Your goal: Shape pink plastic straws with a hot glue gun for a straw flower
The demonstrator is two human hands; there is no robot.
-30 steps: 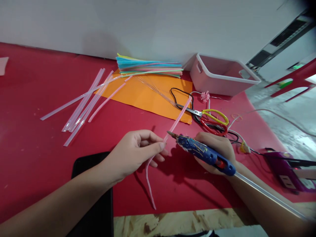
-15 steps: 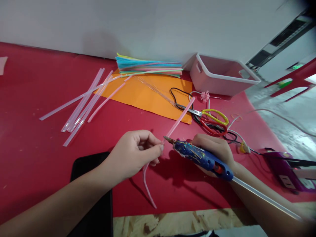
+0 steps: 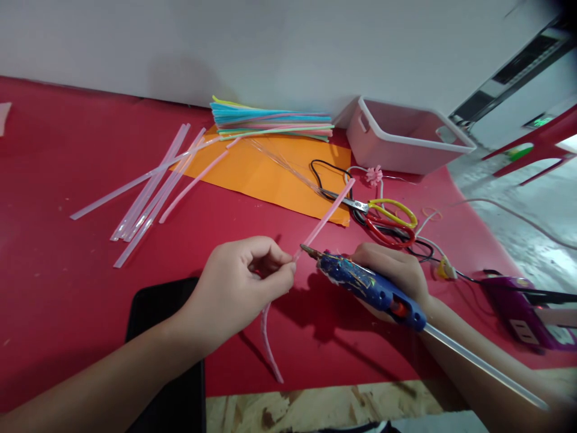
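Note:
Pinched between the thumb and fingers of my left hand [image 3: 250, 285] is a pink straw [image 3: 324, 221], which slants up and away to the right. A thin pink pipe cleaner [image 3: 269, 346] hangs below the same hand; its join with the straw is hidden by my fingers. My right hand [image 3: 396, 270] is wrapped round a blue hot glue gun [image 3: 356, 279], smeared with old glue. Its metal nozzle is at the straw, just beyond my left fingertips. A long clear glue stick [image 3: 487, 365] sticks out of the gun's back end.
Several pink straws [image 3: 148, 198] lie at left, near a bundle of coloured pipe cleaners [image 3: 270, 120] and an orange sheet [image 3: 288, 180]. Scissors [image 3: 392, 222], cables and a pink bin [image 3: 401, 141] are at right. A purple power strip [image 3: 527, 313] and a black tablet-like slab [image 3: 162, 307] lie nearer.
My left hand has shifted slightly left with the straw. The glue gun's nozzle has moved slightly up along the straw, away from my fingertips.

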